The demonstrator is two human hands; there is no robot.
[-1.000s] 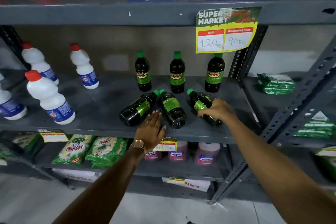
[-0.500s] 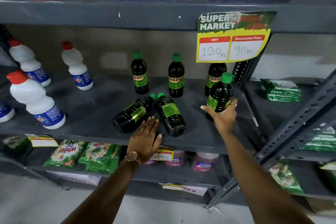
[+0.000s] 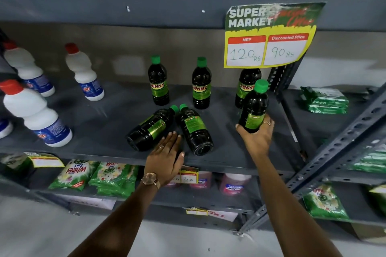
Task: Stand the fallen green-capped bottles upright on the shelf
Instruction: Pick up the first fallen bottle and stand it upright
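My right hand grips the base of a dark green-capped bottle, held upright near the right end of the grey shelf. Two more such bottles lie on their sides in the middle, caps nearly touching: the left one and the right one. My left hand rests flat at the shelf's front edge, fingers apart, fingertips between the two fallen bottles. Three bottles stand upright at the back: the first, the second, and a third partly hidden behind the held bottle.
White red-capped bottles stand on the left of the shelf. A price sign hangs from the shelf above, over the right rear bottle. A slanted metal upright borders the right side. Green packets lie further right, detergent bags below.
My right hand has lifted the rightmost fallen bottle off the shelf and turned it upright. My left hand has stayed at the shelf's front edge. The camera moved closer.
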